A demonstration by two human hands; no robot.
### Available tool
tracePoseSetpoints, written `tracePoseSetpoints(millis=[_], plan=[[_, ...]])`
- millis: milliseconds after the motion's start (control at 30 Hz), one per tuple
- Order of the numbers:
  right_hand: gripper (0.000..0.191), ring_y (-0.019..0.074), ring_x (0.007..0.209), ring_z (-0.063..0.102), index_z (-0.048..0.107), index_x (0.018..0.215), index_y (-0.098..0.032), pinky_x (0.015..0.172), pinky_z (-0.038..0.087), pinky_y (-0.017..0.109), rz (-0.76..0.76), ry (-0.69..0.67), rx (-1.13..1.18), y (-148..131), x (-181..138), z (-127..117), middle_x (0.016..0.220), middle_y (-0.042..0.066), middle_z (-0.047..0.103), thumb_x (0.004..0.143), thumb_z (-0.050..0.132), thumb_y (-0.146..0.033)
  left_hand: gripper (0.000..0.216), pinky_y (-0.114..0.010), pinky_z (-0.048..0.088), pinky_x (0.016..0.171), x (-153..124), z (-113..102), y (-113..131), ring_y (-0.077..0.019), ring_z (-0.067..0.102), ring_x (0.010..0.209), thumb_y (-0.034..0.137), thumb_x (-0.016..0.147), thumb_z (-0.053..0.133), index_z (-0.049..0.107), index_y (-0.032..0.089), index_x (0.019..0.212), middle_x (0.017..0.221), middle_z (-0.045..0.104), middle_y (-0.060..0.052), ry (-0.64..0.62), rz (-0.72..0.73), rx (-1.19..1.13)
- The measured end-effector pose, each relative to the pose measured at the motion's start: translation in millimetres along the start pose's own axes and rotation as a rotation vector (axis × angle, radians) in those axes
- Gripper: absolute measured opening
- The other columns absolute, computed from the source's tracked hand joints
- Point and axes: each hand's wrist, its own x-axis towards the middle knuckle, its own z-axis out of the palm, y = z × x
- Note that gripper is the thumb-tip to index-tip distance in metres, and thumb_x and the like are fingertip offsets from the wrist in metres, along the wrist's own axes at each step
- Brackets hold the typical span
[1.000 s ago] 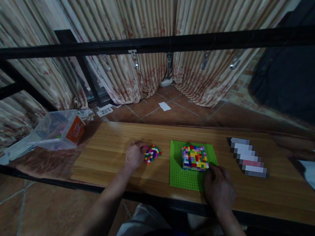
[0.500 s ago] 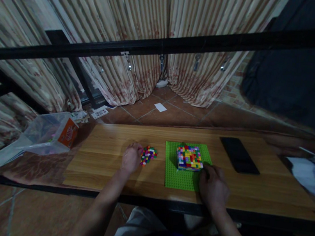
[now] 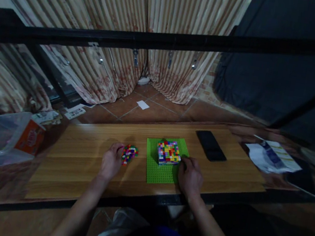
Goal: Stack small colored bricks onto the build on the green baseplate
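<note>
A green baseplate lies on the wooden table with a multicoloured block of small bricks built on its far half. My right hand rests on the baseplate's right edge, fingers curled, close beside the block. A small pile of loose coloured bricks lies to the left of the plate. My left hand sits against that pile with its fingertips bent at the bricks; what they pinch is hidden.
A black phone lies at the back right of the table. Papers sit further right. A clear plastic box with an orange label stands off the left end. A black metal bar crosses overhead; striped curtains hang behind.
The view has swung right, so everything sits further left in frame. Both hands have kept their places at the loose bricks and the baseplate.
</note>
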Motion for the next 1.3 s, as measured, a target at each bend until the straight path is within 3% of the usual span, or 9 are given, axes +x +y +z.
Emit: tracePoseSetpoints(millis=[633,933,1300], plan=[[0.029,0.0199,0.094,0.062,0.069,0.104,-0.019,0.079,0.046,0.031,0.004,0.007,0.007,4.2,-1.0,1.3,0.113,0.008,0.064,0.090,0.045,-0.027,0.023,-0.030,0.053,0.083,-14.8,25.2,2.8,-0.0179,0.068,0.086,0.025,0.088,0.049,0.071,0.021,0.095,0.094,0.073,-0.005,0.061,0.015,-0.081],[0.029,0.0203,0.094,0.062,0.069,0.102,-0.019,0.077,0.045,0.031,0.006,0.001,0.020,2.1,-0.7,-1.4,0.112,0.009,0.065,0.091,0.045,-0.028,0.022,-0.031,0.053,0.087,-14.1,20.7,11.2,-0.0177,0.069,0.093,0.024,0.089,0.051,0.071,0.022,0.100,0.103,0.074,-0.005,-0.023,0.072,-0.043],[0.029,0.0198,0.093,0.061,0.069,0.103,-0.019,0.078,0.045,0.031,0.002,-0.003,0.020,1.0,-1.0,-3.2,0.112,0.008,0.064,0.090,0.044,-0.028,0.024,-0.032,0.054,0.085,-14.5,20.4,12.9,-0.0196,0.071,0.090,0.026,0.091,0.052,0.071,0.022,0.106,0.104,0.075,-0.006,-0.037,0.027,0.049]])
